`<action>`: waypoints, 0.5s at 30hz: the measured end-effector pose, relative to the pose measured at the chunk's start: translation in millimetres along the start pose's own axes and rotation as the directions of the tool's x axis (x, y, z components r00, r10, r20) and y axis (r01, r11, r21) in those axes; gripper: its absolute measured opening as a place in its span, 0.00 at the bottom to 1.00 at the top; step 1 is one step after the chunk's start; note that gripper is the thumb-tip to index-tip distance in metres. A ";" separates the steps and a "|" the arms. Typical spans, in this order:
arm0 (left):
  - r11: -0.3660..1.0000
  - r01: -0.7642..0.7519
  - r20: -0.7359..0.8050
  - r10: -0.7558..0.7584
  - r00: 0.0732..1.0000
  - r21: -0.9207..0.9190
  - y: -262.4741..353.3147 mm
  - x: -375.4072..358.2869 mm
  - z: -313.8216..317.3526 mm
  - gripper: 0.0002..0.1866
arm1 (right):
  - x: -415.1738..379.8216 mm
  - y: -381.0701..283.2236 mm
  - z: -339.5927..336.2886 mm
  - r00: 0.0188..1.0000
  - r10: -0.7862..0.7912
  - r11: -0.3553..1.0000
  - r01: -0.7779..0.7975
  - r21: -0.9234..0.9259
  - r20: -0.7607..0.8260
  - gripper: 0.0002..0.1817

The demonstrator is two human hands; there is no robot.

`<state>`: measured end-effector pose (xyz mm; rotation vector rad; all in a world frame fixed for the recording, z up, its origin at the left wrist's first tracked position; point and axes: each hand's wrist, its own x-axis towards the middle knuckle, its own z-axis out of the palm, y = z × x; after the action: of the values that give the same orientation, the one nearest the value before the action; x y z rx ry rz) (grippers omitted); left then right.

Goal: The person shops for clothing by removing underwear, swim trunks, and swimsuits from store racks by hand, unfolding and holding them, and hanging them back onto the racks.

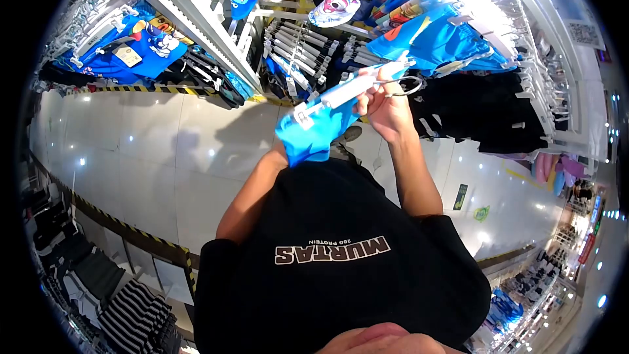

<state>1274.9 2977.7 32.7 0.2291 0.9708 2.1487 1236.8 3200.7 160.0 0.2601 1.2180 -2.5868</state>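
Raised in front of my chest is a bright blue garment, seemingly swim trunks (318,132), clipped to a white hanger (344,94) with a metal hook. My right hand (388,110) is closed on the hanger near its hook end, fingers wrapped about the bar. At the garment's lower left, my left hand is behind the blue cloth; only the wrist (278,155) shows, so its fingers are hidden. Beyond my right hand, similar blue trunks (436,39) hang in a row on the rack.
Clothing racks stand ahead, with several white hangers (301,52) low in the middle. Black garments (478,111) hang at right. A blue printed garment (124,52) with a tag hangs at left. Striped clothes (137,314) are behind on the left. Glossy tiles (144,137) cover the floor.
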 end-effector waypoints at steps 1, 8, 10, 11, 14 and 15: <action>0.991 -0.078 0.042 0.073 0.996 0.108 5.4 -6.1 6.2 0.30 | 1.2 -1.3 1.8 1.000 -0.011 1.000 0.011 -0.008 -0.019 0.23; 0.948 -0.086 -0.074 0.067 0.995 -0.306 29.7 -9.2 31.4 0.33 | 7.2 5.0 -6.0 0.976 -0.158 0.984 0.143 -0.103 -0.149 0.23; 0.967 0.056 -0.030 -0.050 0.998 0.249 16.4 -9.2 8.2 0.31 | 7.2 6.2 -7.2 0.967 -0.190 0.977 0.169 -0.130 -0.168 0.23; 0.894 -0.050 -0.114 0.113 0.987 0.445 6.6 -6.0 7.2 0.24 | 6.5 5.9 -4.6 0.961 -0.196 0.977 0.173 -0.128 -0.195 0.24; 0.852 -0.014 -0.277 0.186 0.943 0.524 -5.1 -1.1 -1.0 0.18 | 7.1 3.4 -5.0 0.960 -0.173 0.984 0.159 -0.080 -0.219 0.24; 0.851 -0.010 -0.338 0.219 0.915 0.526 -2.4 -1.3 1.0 0.14 | 5.3 -0.1 -2.7 0.957 -0.140 0.990 0.126 -0.070 -0.252 0.24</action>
<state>1277.6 2978.4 31.9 0.1193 1.8114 2.0363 1231.9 3201.9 156.9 0.5343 1.4351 -2.6942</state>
